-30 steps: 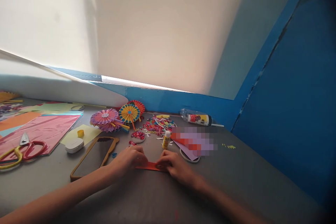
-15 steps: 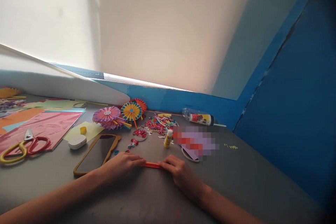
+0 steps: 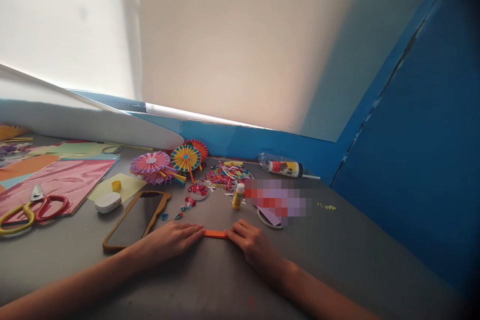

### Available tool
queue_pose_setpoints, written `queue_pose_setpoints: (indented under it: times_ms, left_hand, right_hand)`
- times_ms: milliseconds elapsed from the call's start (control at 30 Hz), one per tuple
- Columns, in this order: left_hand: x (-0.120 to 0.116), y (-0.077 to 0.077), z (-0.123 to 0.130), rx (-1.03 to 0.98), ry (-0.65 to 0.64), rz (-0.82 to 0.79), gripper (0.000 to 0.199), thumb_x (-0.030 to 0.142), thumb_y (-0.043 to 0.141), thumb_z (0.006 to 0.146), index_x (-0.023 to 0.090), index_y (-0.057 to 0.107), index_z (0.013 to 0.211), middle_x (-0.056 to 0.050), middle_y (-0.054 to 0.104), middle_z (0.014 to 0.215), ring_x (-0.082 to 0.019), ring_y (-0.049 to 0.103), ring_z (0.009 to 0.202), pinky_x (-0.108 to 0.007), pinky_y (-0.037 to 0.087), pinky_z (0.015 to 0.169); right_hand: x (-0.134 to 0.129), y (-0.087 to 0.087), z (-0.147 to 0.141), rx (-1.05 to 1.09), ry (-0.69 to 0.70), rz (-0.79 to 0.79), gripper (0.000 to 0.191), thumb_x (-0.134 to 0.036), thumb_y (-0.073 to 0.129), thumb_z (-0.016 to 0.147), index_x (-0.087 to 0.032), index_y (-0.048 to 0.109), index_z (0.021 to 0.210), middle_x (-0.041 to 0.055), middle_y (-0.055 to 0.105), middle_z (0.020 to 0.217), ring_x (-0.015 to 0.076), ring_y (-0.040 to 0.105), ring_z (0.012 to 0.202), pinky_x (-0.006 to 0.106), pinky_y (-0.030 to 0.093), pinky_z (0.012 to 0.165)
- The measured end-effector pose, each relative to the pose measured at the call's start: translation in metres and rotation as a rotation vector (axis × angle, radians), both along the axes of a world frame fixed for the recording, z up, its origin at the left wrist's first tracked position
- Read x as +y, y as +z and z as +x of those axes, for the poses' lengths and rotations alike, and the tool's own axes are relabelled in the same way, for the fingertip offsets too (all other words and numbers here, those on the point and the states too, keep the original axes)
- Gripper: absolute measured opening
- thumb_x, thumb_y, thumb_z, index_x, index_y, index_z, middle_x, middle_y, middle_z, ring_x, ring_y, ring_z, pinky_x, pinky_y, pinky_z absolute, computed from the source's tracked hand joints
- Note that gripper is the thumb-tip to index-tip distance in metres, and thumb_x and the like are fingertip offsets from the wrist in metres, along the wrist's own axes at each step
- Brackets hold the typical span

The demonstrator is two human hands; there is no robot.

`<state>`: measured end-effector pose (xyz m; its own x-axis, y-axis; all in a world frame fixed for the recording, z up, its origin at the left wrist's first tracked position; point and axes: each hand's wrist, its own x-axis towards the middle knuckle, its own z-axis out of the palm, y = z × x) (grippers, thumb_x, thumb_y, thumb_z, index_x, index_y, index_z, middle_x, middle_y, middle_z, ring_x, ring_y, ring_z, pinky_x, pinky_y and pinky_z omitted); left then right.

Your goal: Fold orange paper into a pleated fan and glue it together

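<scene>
A narrow folded strip of orange paper (image 3: 215, 234) lies flat across the grey table between my hands. My left hand (image 3: 181, 236) presses its closed fingers on the strip's left end. At the right end, my right hand (image 3: 249, 241) has its fingertips pinched down on the paper. Both strip ends are partly hidden under my fingers. Just beyond stands an uncapped-looking yellow glue stick (image 3: 237, 198) with a white top. A phone in a brown case (image 3: 137, 222) lies beside my left wrist.
On the left are scissors (image 3: 35, 210), pink paper (image 3: 80, 180), a white case (image 3: 108, 203) and a yellow cap (image 3: 116, 186). Pleated paper rosettes (image 3: 185, 158), colourful scraps (image 3: 225, 177), a glue bottle (image 3: 285, 169) and purple paper (image 3: 270, 214) lie farther back, near the blue wall (image 3: 412, 160).
Both hands stay at the strip's ends. The strip now lies flatter, its orange face showing more evenly, and my left fingers are stretched along it. The whole view has shifted slightly.
</scene>
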<state>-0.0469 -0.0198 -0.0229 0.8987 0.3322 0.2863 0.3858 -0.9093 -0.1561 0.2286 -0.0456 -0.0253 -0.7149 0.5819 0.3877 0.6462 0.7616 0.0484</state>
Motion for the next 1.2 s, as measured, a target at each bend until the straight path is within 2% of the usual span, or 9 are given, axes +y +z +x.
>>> queue_pose_setpoints:
  times_ms: [300, 467, 533, 633, 667, 733, 833, 967, 1200]
  left_hand:
    - [0.0, -0.01, 0.0, 0.044, 0.009, 0.046, 0.049, -0.004, 0.035, 0.09, 0.012, 0.045, 0.136, -0.017, 0.061, 0.127, -0.027, 0.061, 0.114, -0.036, 0.055, 0.091]
    - [-0.004, -0.008, -0.001, 0.03, 0.093, -0.034, 0.048, -0.001, 0.038, 0.091, 0.016, 0.047, 0.135, -0.014, 0.058, 0.13, -0.024, 0.06, 0.117, -0.033, 0.052, 0.095]
    - [-0.006, -0.008, 0.006, 0.041, 0.134, -0.059, 0.043, 0.001, 0.039, 0.092, 0.016, 0.052, 0.13, -0.014, 0.06, 0.129, -0.023, 0.061, 0.115, -0.037, 0.048, 0.101]
    - [-0.012, -0.013, 0.03, 0.01, 0.21, -0.034, 0.029, 0.016, 0.045, 0.096, 0.009, 0.059, 0.121, -0.019, 0.064, 0.121, -0.029, 0.062, 0.113, -0.05, 0.035, 0.11]
    - [-0.015, -0.016, 0.04, -0.009, 0.232, -0.027, 0.036, 0.03, 0.05, 0.096, 0.007, 0.059, 0.121, -0.022, 0.062, 0.123, -0.033, 0.058, 0.117, -0.052, 0.035, 0.109]
    - [-0.021, -0.021, 0.06, -0.022, 0.231, -0.071, 0.066, 0.056, 0.052, 0.087, 0.003, 0.055, 0.126, -0.027, 0.053, 0.131, -0.037, 0.049, 0.125, -0.051, 0.038, 0.107]
    - [-0.028, -0.022, 0.075, -0.026, 0.27, -0.16, 0.085, 0.068, 0.042, 0.084, -0.002, 0.048, 0.132, -0.031, 0.042, 0.138, -0.038, 0.042, 0.13, -0.049, 0.041, 0.104]
    - [-0.031, -0.015, 0.061, 0.001, 0.27, -0.254, 0.081, 0.066, 0.03, 0.09, 0.001, 0.042, 0.138, -0.026, 0.036, 0.143, -0.034, 0.037, 0.134, -0.049, 0.039, 0.105]
    - [-0.029, -0.02, 0.021, -0.01, 0.31, -0.245, 0.075, 0.062, 0.034, 0.092, 0.006, 0.037, 0.142, -0.022, 0.031, 0.147, -0.032, 0.035, 0.136, -0.046, 0.035, 0.109]
  right_hand:
    - [-0.004, 0.003, -0.001, -0.088, 0.018, 0.073, 0.02, -0.007, 0.051, 0.091, -0.011, 0.061, 0.108, 0.0069, 0.065, 0.089, 0.0189, 0.059, 0.077, 0.029, 0.048, 0.064]
    - [-0.007, 0.004, 0.0, -0.074, 0.024, 0.05, 0.022, -0.007, 0.05, 0.092, -0.011, 0.06, 0.111, 0.0076, 0.065, 0.091, 0.0188, 0.061, 0.081, 0.028, 0.05, 0.068]
    - [-0.006, 0.004, 0.0, -0.075, 0.036, 0.059, 0.022, -0.007, 0.051, 0.091, -0.01, 0.06, 0.111, 0.0084, 0.066, 0.092, 0.0195, 0.062, 0.082, 0.029, 0.051, 0.069]
    - [-0.005, 0.001, 0.0, -0.078, 0.046, 0.075, 0.022, -0.008, 0.051, 0.091, -0.01, 0.061, 0.111, 0.0086, 0.066, 0.092, 0.02, 0.062, 0.082, 0.03, 0.052, 0.07]
    - [-0.005, 0.001, 0.0, -0.077, 0.049, 0.082, 0.021, -0.008, 0.051, 0.091, -0.01, 0.062, 0.11, 0.0087, 0.066, 0.092, 0.0202, 0.062, 0.082, 0.03, 0.053, 0.07]
    - [-0.004, 0.0, 0.0, -0.072, 0.056, 0.095, 0.021, -0.01, 0.054, 0.091, -0.009, 0.062, 0.11, 0.0094, 0.066, 0.093, 0.021, 0.062, 0.084, 0.031, 0.054, 0.072]
    - [-0.004, 0.0, -0.001, -0.069, 0.06, 0.095, 0.024, -0.009, 0.056, 0.09, -0.006, 0.061, 0.113, 0.0112, 0.067, 0.097, 0.0224, 0.063, 0.087, 0.033, 0.055, 0.075]
    - [-0.008, 0.0, -0.002, -0.075, 0.026, 0.06, 0.025, -0.007, 0.052, 0.091, -0.007, 0.061, 0.114, 0.0115, 0.067, 0.099, 0.0222, 0.063, 0.09, 0.032, 0.056, 0.077]
    - [-0.017, 0.0, 0.002, -0.133, -0.049, 0.05, 0.033, 0.001, 0.052, 0.085, -0.002, 0.059, 0.117, 0.0167, 0.066, 0.107, 0.026, 0.064, 0.098, 0.034, 0.059, 0.08]
